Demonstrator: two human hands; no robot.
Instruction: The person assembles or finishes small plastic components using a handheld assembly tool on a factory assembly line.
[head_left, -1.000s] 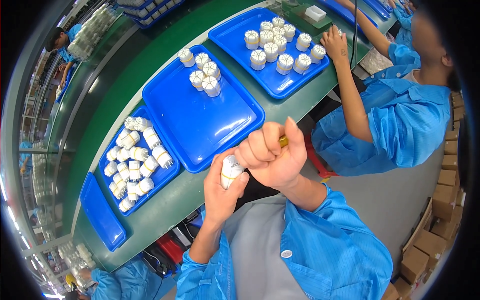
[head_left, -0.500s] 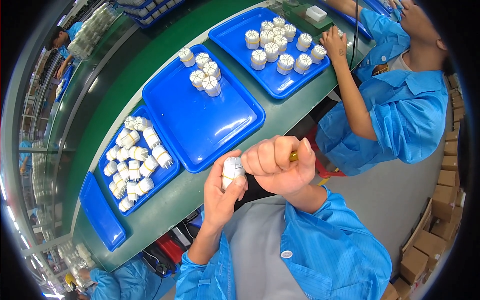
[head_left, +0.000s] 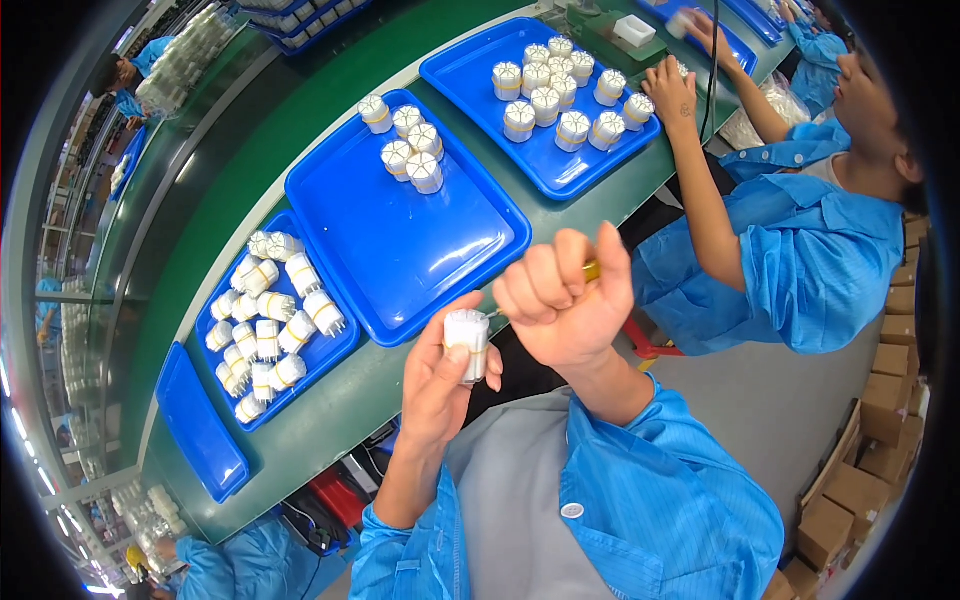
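Head view: left hand (head_left: 440,385) grasps a white cylindrical part (head_left: 467,343) with yellow band, long axis upright, top toward 12 o'clock, near frame centre. Right hand (head_left: 565,300) clenched on a yellow-handled tool (head_left: 592,271), at 3 o'clock of part. Blue tray (head_left: 400,250) on green surface (head_left: 330,400) at 11 o'clock.

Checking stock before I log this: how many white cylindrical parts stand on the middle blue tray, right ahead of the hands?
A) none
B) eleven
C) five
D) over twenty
C: the middle blue tray carries five white cylindrical parts, clustered at its far corner, with the rest of its surface bare.
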